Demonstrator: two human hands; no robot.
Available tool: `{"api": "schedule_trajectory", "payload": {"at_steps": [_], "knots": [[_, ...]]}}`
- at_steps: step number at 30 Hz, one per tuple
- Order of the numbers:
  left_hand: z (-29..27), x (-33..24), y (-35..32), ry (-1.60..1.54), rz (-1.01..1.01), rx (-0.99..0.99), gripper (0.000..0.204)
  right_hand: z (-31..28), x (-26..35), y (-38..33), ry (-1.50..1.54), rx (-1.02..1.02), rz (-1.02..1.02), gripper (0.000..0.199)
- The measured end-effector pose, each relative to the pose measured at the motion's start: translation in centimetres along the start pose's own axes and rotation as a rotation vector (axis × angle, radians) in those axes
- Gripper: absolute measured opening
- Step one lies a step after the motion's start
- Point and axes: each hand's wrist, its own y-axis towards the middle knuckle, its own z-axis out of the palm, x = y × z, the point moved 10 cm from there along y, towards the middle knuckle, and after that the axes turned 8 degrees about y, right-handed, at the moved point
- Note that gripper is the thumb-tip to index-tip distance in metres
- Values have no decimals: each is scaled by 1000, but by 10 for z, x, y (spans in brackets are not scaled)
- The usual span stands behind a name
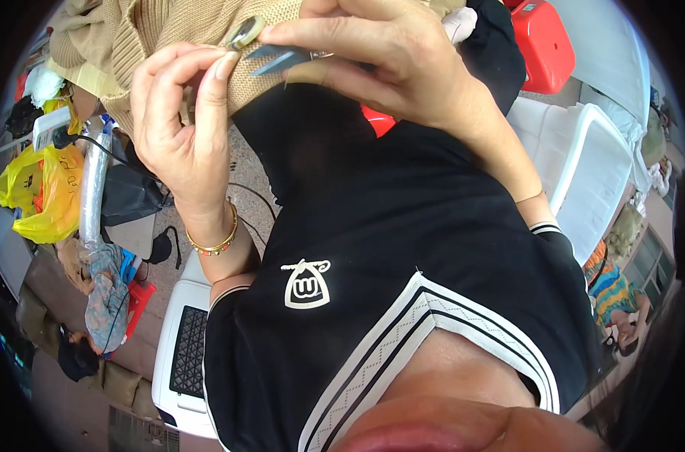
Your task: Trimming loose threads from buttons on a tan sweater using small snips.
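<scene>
My left hand (178, 120) pinches thumb and forefinger together at the lower edge of a round, shiny, olive-and-dark button (245, 32). My right hand (403, 64) is closed around small blue-grey thread snips (276, 60), whose two pointed blades stick out to the left, slightly apart. The right forefinger's tip meets the button's right edge. Behind both hands spreads a beige knitted garment (275, 89), its ribbed folds heaped to the upper left. Whether a thread runs between the button and the knit is too small to tell.
A red plastic stool (542, 49) stands at the upper right, near a translucent white bin (595, 177). To the left are a yellow plastic bag (52, 192), a dark cable and a white boxy appliance (183, 339). Other people sit at both sides, farther off.
</scene>
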Motion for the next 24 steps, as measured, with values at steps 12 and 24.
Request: {"api": "schedule_trajectory", "payload": {"at_steps": [12,24], "knots": [[-8,-18,6,121,202,-24,10,-5,1,17,-65,-52,166,26],[-7,-7,9,-14,96,-37,8,-9,1,25,-182,-35,204,20]]}}
